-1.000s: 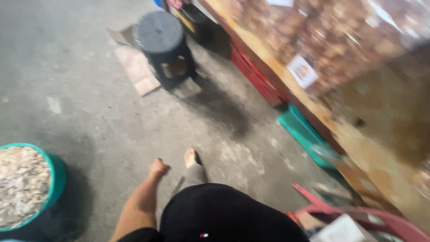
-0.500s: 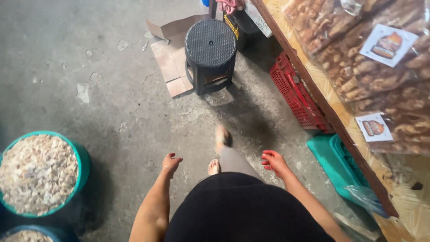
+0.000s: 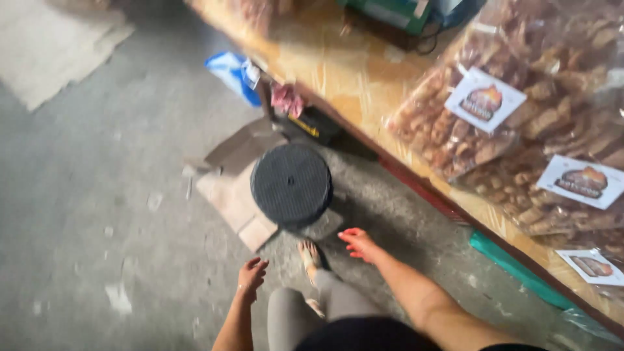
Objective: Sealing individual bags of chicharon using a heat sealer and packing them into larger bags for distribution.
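Observation:
My left hand (image 3: pixel 251 273) hangs low over the grey concrete floor, fingers loosely apart, holding nothing. My right hand (image 3: pixel 359 243) reaches forward just right of a round black plastic stool (image 3: pixel 292 184), fingers spread and empty, red nails showing. Neither hand touches the stool. My sandalled foot (image 3: pixel 309 255) steps between the two hands, right below the stool.
A wooden table edge (image 3: pixel 364 97) runs diagonally at the right, loaded with clear bags of brown fried snacks (image 3: pixel 507 123) with labels. Flattened cardboard (image 3: pixel 237 188) lies under and left of the stool. A blue bag (image 3: pixel 231 75) and a dark box (image 3: pixel 312 127) sit under the table.
I have walked forward. The stool is now close in front of my hands, the teal tubs of pale chips have left the view, and both hands have swung ahead.

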